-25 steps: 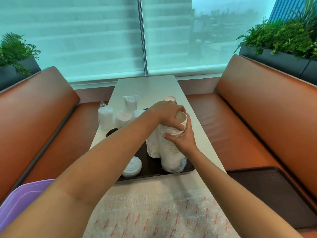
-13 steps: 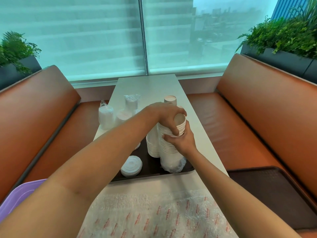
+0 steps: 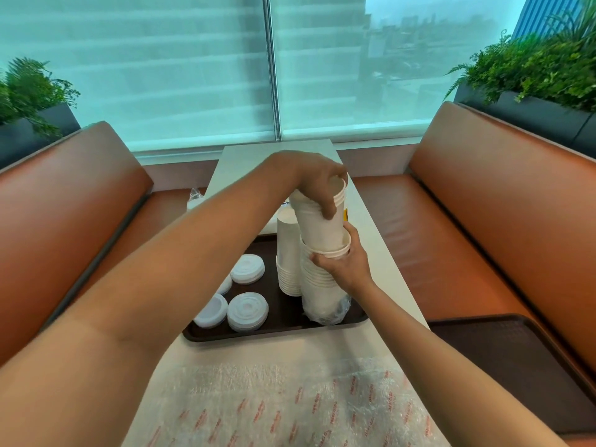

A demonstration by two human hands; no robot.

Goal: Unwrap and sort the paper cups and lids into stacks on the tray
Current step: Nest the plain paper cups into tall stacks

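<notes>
Paper cups: a tall stack of white paper cups [image 3: 317,279] stands at the right end of the tray, centre of the frame, its foot in crumpled clear plastic wrap [image 3: 335,312].
Tray: dark brown plastic tray [image 3: 290,330] on the narrow white table [image 3: 383,262], below centre.
Second stack: a shorter stack of white cups [image 3: 288,253] stands on the tray just left of the tall one, touching or nearly so.
Lifted cups: a few nested white cups [image 3: 319,221], tilted, their bottom inside the tall stack's top rim.
Left hand: left hand [image 3: 317,182] reaches in from the lower left, fingers curled over the lifted cups' rim, thumb on the side wall.
Right hand: right hand [image 3: 345,266] comes from the lower right, fingers wrapped round the tall stack just under its top rim.
Lids: four white plastic lids [image 3: 247,311] lie flat at the tray's left end; one is half hidden by the left forearm.
Bubble wrap: clear sheet of bubble wrap with red print [image 3: 290,404], bottom of the frame, cut off by the edge.
</notes>
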